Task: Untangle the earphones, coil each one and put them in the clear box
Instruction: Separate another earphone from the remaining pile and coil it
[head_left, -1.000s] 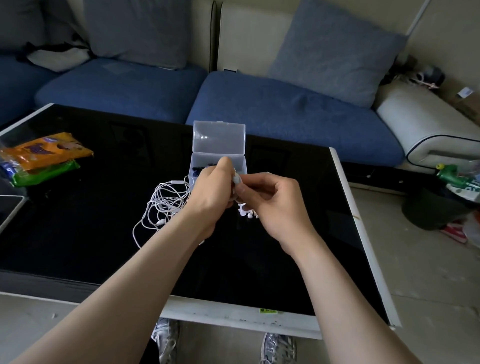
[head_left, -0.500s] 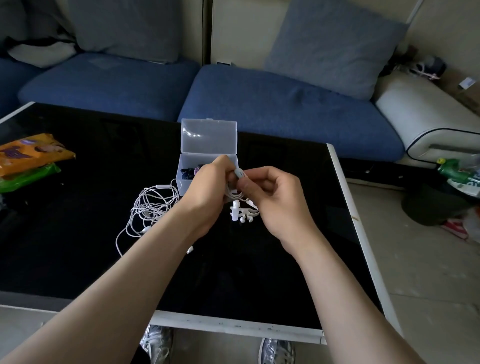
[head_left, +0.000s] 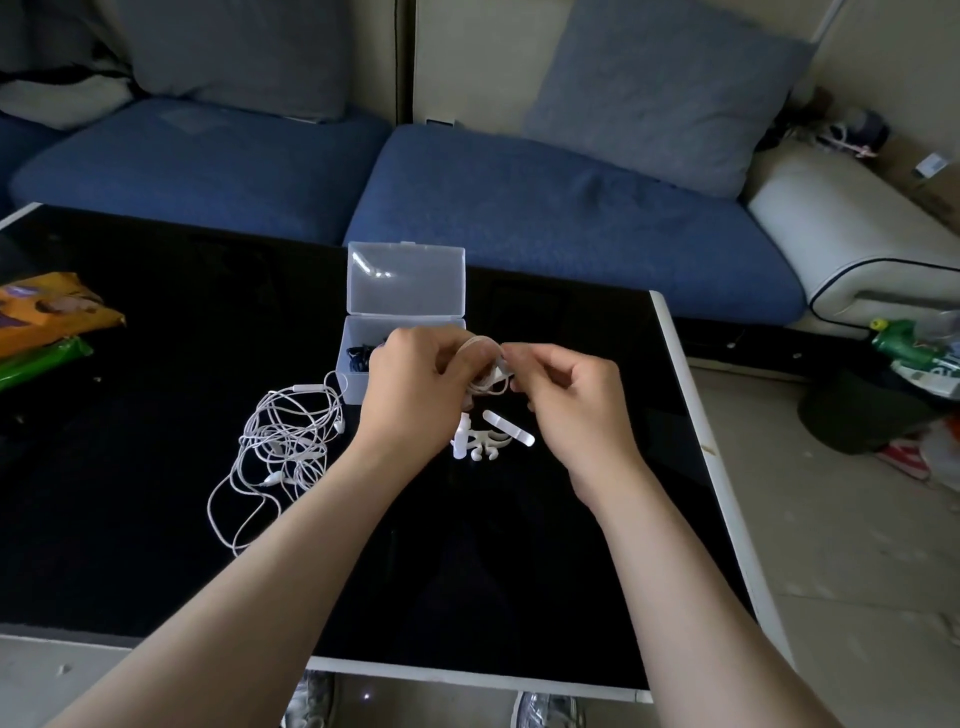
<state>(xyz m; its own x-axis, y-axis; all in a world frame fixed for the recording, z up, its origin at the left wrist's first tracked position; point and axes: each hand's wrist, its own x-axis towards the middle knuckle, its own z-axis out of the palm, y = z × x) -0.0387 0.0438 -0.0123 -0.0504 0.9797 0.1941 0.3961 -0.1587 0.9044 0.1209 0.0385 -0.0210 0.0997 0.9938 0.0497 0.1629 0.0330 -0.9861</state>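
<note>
Earphones (head_left: 485, 364) of thin white cable, wound into a small round coil, held in the air just in front of the clear box (head_left: 349, 387), toward its right side. Gripped by the left hand (head_left: 415, 384), fingers curled around the loops; pinched also by the right hand (head_left: 571, 400), thumb and forefinger closed on the cable at the right edge of the coil. Hanging below the coil, white earbuds and a small oblong piece (head_left: 488, 441) of glossy plastic; not possible to tell whether touching the table (head_left: 156, 405).

Clear box of thin transparent plastic, rectangular with rounded corners, hinged lid (head_left: 406, 283) standing open and upright at its back. Inside the box, in the left part, a dark bundle of cable (head_left: 360, 356); the rest hidden behind the left hand.

Just left of the box, a tangle of white earphones (head_left: 288, 441), many thin loops lying flat on the black glossy table. Well left of the box, two crinkled snack packets, one orange (head_left: 52, 312), one green (head_left: 41, 361). Behind the box, a blue fabric sofa (head_left: 519, 208).
</note>
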